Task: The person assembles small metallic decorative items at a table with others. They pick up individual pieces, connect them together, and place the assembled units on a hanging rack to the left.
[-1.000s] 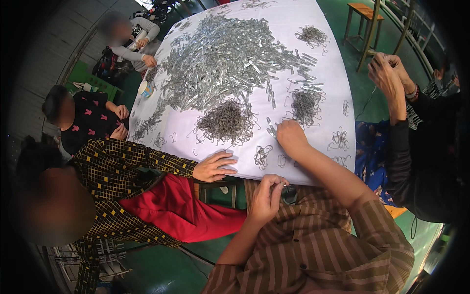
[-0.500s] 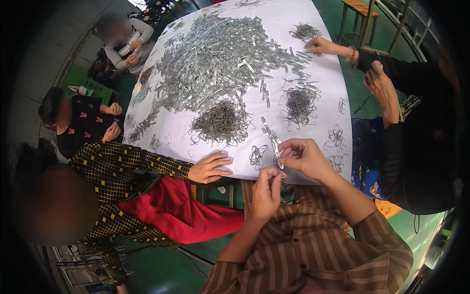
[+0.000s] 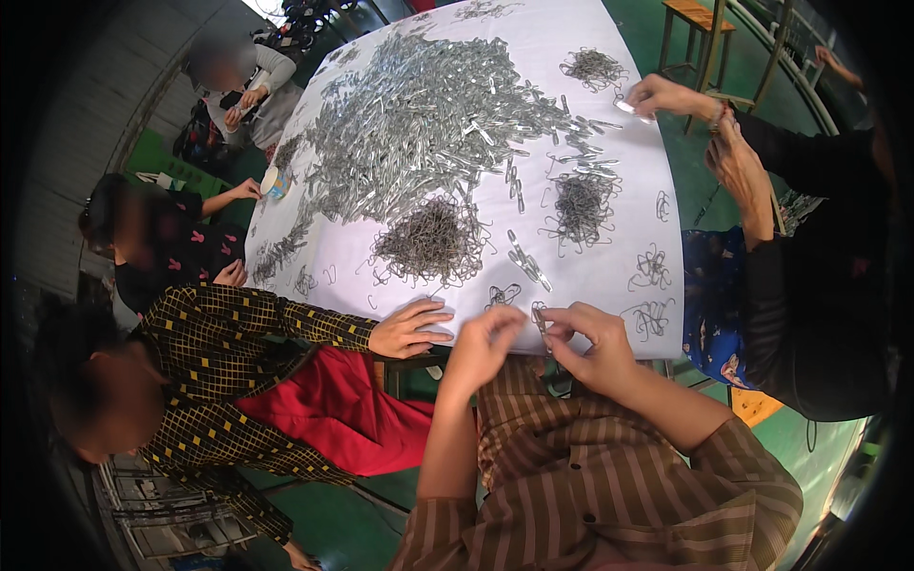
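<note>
My right hand (image 3: 592, 344) and my left hand (image 3: 487, 339) meet at the near edge of the white-covered table (image 3: 609, 276). Between their fingertips they pinch a small silver metal clip piece (image 3: 540, 320), held upright just above the cloth. Small bunches of bent grey wire clips (image 3: 651, 319) lie on the cloth right beside my right hand. A bigger heap of wire clips (image 3: 430, 243) sits further in, ahead of my left hand. A wide spread of silver metal strips (image 3: 428, 114) covers the far half of the table.
A person in a yellow-checked dark sleeve rests a hand (image 3: 411, 328) on the table edge just left of my left hand. Another person in black on the right reaches a hand (image 3: 662, 95) to the far side. Two more people sit at the left. A wooden stool (image 3: 700, 19) stands beyond.
My right hand drew back from the wire clips to the near edge, and my left hand rose to meet it on the small metal piece. The person on the right reached toward the far pile.
</note>
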The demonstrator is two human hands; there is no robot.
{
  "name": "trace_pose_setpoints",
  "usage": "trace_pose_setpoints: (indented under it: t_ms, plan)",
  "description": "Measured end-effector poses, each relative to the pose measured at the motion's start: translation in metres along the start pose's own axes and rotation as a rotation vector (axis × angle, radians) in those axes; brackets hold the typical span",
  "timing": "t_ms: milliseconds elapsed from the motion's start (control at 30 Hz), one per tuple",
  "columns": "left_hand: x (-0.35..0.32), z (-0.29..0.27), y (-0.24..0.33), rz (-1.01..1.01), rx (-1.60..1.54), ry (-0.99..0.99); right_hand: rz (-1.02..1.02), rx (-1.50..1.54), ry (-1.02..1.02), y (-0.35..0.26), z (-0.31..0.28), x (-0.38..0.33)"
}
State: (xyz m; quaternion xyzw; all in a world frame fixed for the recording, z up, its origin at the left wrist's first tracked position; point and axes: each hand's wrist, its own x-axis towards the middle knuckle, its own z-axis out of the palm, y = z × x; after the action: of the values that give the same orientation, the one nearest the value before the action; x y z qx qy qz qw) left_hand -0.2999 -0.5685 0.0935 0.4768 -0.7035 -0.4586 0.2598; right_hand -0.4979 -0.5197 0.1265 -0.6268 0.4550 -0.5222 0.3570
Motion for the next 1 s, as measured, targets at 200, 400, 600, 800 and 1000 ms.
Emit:
trace_pose_setpoints:
  t_ms: [200, 400, 600, 800, 1000]
  plan:
    - [0.070, -0.024, -0.053, 0.396, 0.912, 0.381, -0.093, -0.003, -0.030, -0.008, 0.005, -0.006]
    - [0.079, -0.072, -0.090, 0.008, 1.016, 0.393, -0.073, 0.025, -0.009, -0.009, 0.000, -0.012]
    - [0.094, -0.076, -0.052, -0.116, 0.993, 0.338, -0.073, 0.020, -0.044, -0.005, 0.002, -0.012]
    - [0.128, -0.063, -0.074, 0.119, 1.101, 0.149, -0.089, 0.014, -0.091, -0.006, 0.005, -0.014]
    - [0.105, -0.083, -0.089, 0.039, 0.976, 0.194, -0.091, 0.023, -0.082, 0.001, 0.007, -0.017]
